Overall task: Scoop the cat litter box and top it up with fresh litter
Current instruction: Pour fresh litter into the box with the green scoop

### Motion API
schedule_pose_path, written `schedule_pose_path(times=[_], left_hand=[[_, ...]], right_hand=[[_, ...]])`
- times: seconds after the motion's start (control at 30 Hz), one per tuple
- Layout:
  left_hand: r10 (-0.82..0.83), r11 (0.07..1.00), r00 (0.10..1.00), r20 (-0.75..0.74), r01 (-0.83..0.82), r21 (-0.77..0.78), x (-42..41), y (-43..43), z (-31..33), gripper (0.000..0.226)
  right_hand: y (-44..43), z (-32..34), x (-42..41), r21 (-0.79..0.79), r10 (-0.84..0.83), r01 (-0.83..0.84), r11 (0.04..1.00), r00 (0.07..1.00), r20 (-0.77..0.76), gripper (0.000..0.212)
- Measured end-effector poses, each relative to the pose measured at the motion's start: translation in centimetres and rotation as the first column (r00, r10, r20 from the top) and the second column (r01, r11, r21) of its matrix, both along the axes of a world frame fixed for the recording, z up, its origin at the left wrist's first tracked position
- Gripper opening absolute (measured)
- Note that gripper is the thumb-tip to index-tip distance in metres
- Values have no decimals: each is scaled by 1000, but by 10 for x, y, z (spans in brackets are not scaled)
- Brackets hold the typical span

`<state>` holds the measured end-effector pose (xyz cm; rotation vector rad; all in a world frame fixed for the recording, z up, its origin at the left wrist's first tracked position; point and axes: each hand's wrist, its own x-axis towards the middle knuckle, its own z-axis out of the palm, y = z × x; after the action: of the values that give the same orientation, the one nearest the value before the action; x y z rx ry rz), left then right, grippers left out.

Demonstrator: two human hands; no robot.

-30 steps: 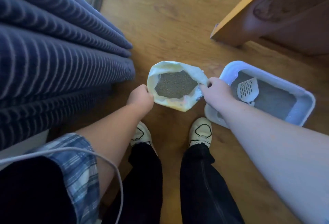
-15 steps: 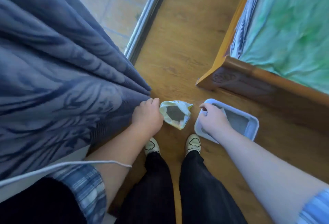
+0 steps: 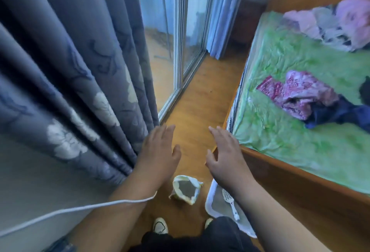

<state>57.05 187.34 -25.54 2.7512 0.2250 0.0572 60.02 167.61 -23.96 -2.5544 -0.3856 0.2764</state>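
An open, pale yellow-white litter bag (image 3: 186,189) stands on the wooden floor below my hands, with grey litter showing inside. To its right lies the white-rimmed litter box (image 3: 210,199), partly covered by my right arm and leg. A white slotted scoop (image 3: 230,201) rests in its grey litter. My left hand (image 3: 158,151) and my right hand (image 3: 225,154) are both raised above the floor, palms down, fingers spread, holding nothing. Neither touches the bag or the box.
A dark blue flowered curtain (image 3: 76,91) hangs close on the left, beside a glass sliding door (image 3: 174,41). A wooden-framed bed (image 3: 300,173) with a green sheet and crumpled clothes fills the right. A strip of wooden floor (image 3: 200,99) runs ahead between them. A white cable (image 3: 80,209) crosses my left forearm.
Both hands have let go of the litter bag's rim and risen away from it, fingers now spread. The view has tilted up from the floor toward the door and bed.
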Motion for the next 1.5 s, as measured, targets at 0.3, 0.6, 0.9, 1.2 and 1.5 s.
schedule_pose_path(times=[0.3,0.6,0.9,1.2,1.5], left_hand=[[308,951,947,92,-310,5,-47,-29,53,61],[682,730,728,69,-684,7,-145,-107,47,59],[944,330,328,-39,-932,150,-323,-156,58,58],[996,-17,-28,-86,-992,126,-493,-193,38,58],[943,79,39,-332,-991,106,-616,-178,-77,55]], right_hand=[[-12,54,23,3,265,-270,963,949,172,64],[-37,65,-8,70,653,-665,744,745,134,64],[-8,51,-132,123,906,-915,385,400,141,61],[16,15,-292,90,994,-992,93,97,41,57],[55,-98,-421,8,963,-985,174,168,-211,61]])
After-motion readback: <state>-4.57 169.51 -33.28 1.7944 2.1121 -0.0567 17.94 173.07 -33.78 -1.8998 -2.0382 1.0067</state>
